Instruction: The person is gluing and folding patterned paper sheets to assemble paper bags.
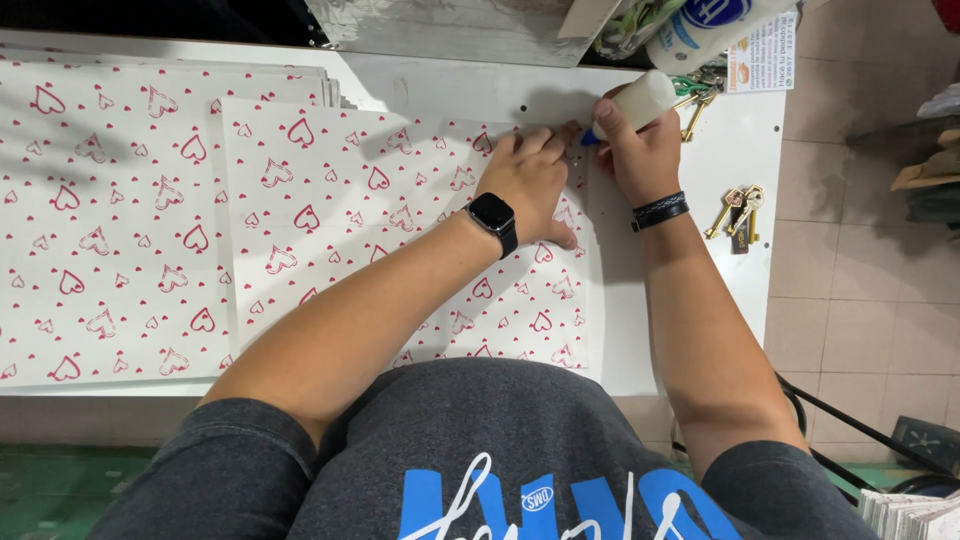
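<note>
- Head view: the left hand (533, 180) lay flat and open, fingers spread, pressing down on the heart-printed sheet (400, 240) near that sheet's far right corner; a black smartwatch (493, 218) sat on its wrist.
- The right hand (640, 150) was curled closed around a small white glue bottle (635, 105), tipped so its blue nozzle met the sheet's far right edge, just beside the left fingertips; a dark braided bracelet (659, 210) circled that wrist.
- The nozzle's contact point was mostly hidden by the fingers, so any glue on the paper could not be made out.
- The heart-printed sheet lay on a white table (680, 330), its near edge partly covered by the person's forearm and grey shirt.
- Left of the sheet, a stack of matching heart sheets (100, 220) ran off the frame.
- Right of the sheet, a bunch of gold keys (738, 208) rested on the table; beyond the sheet's far right corner stood a large white bottle (705, 25), cut off at the top.
</note>
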